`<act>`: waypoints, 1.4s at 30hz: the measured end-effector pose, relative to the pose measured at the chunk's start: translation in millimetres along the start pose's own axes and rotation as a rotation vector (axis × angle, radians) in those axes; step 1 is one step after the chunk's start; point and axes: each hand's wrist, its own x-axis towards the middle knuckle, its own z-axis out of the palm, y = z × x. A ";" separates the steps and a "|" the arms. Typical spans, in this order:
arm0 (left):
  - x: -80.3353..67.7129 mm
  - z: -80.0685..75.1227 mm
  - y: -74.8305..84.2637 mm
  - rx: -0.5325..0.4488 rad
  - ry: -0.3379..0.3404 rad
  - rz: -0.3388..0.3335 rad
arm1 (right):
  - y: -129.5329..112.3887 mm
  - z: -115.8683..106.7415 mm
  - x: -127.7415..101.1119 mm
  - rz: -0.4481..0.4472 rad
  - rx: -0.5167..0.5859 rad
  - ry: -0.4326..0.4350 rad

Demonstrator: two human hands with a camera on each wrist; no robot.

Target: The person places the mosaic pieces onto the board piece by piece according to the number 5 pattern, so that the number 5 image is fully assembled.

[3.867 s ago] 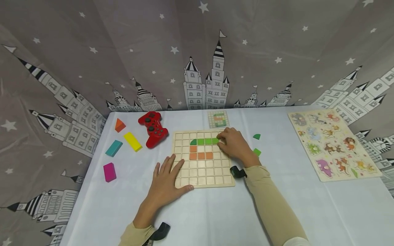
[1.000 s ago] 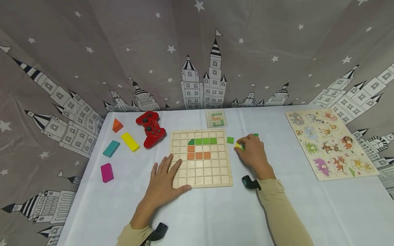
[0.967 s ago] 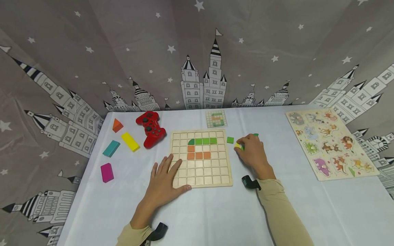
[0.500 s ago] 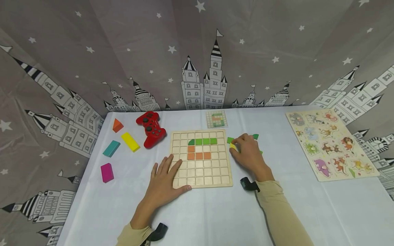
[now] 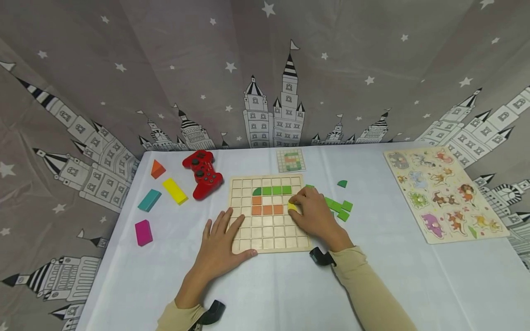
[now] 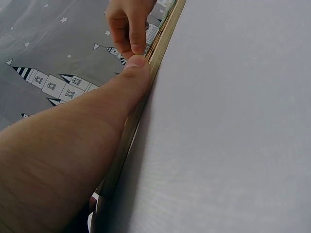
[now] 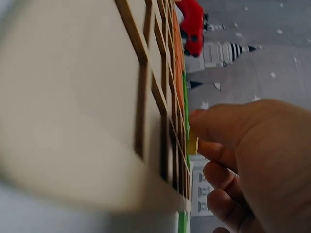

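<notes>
A wooden grid board (image 5: 274, 231) lies on the table, bearing a dark green quarter-round tile (image 5: 257, 191), a row of green square tiles (image 5: 276, 190) and several orange tiles (image 5: 267, 210). My right hand (image 5: 316, 214) pinches a yellow tile (image 5: 292, 207) between thumb and fingers, right of the lower orange row. The right wrist view shows this yellow tile (image 7: 193, 143) edge-on at the fingertips; whether it touches the board is unclear. Spread over the board's lower left side, my left hand (image 5: 221, 241) rests with straight fingers, its thumb (image 6: 133, 77) along the near edge.
Loose green tiles (image 5: 342, 215) lie right of the board, partly behind my right hand, with a green quarter-round (image 5: 342, 184) farther back. A pattern card (image 5: 291, 160) sits behind the board. Left are a red game controller (image 5: 204, 174) and coloured blocks (image 5: 175, 191); right, an animal puzzle (image 5: 447, 197).
My right hand left the green row, took hold of a yellow tile among the loose ones, and carried it left over the board. Loose green tiles came into sight. My left hand stayed put.
</notes>
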 end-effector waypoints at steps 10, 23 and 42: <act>-0.3 0.4 -1.6 0.013 -0.005 -0.001 | -12.6 6.6 1.0 0.020 -0.023 -0.032; 1.7 0.8 -1.1 0.004 -0.006 -0.001 | -14.6 7.7 1.3 0.081 -0.023 -0.031; 0.2 0.0 0.3 0.001 -0.013 -0.004 | 71.8 -44.8 -25.0 0.196 0.117 -0.027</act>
